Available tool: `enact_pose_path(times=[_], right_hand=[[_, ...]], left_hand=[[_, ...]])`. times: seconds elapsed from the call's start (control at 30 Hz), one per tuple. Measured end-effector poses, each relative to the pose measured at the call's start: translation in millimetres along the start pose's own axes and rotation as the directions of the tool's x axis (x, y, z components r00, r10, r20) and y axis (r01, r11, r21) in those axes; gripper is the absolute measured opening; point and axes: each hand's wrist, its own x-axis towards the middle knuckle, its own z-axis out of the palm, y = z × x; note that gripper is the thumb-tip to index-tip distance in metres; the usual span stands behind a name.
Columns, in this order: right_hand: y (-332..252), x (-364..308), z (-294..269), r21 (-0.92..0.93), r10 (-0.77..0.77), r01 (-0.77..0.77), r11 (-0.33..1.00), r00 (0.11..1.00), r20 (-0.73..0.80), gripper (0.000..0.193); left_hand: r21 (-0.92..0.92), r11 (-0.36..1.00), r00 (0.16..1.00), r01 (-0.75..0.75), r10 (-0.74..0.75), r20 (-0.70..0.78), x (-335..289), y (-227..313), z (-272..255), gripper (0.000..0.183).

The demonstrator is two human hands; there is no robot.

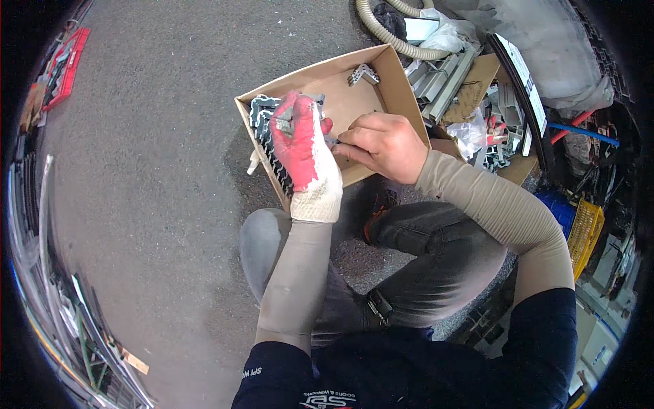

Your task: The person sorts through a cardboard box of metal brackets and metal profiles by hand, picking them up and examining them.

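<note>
My left hand (303,150), in a white work glove with a red coated palm, is closed around a grey metal corner bracket (285,121), partly hidden by the fingers. My bare right hand (385,146) is close beside it, thumb and fingers pinched together near the bracket. Whatever is between those fingertips is too small to make out. Both hands are over an open cardboard box (402,85). Along the box's left side stand several corner brackets (261,112) in a row. One loose L-shaped bracket (364,73) lies at the far end of the box.
Grey aluminium profiles (449,82), a ribbed hose (381,31) and plastic bags lie to the right of the box. A yellow crate (587,235) stands farther right. At the far left are a red tray (68,71) and long strips (51,273). My folded legs are below the box.
</note>
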Motion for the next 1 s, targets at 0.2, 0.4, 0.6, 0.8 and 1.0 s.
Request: enact_pose_path(times=[0.2,0.4,0.6,0.8,1.0], right_hand=[[-0.4,1.4,0.1,-0.028,-0.022,0.023,0.999,0.999,0.023,0.02],[0.1,-1.3,3.7,0.037,0.041,-0.042,0.998,0.999,0.015,0.02],[3.2,-1.8,3.1,0.032,-0.063,0.063,0.998,0.998,0.007,0.023],[0.7,-0.2,4.0,0.017,-0.094,0.093,0.996,0.995,0.043,0.021],[-1.0,1.4,3.4,0.033,-0.014,0.012,0.999,0.996,0.084,0.021]], left_hand=[[0.07,0.997,0.999,-0.033,0.036,-0.031,-0.8,-1.8,2.3,0.041],[-0.01,0.996,0.996,0.087,-0.087,-0.018,1.5,-2.7,-4.8,0.041],[-0.089,0.986,0.99,0.138,-0.141,-0.032,3.4,-6.5,-8.1,0.042],[-0.079,0.989,0.987,0.126,-0.133,-0.087,6.4,-8.0,-8.8,0.04],[-0.075,0.992,0.991,0.102,-0.108,-0.074,10.2,-12.8,-10.7,0.039]])
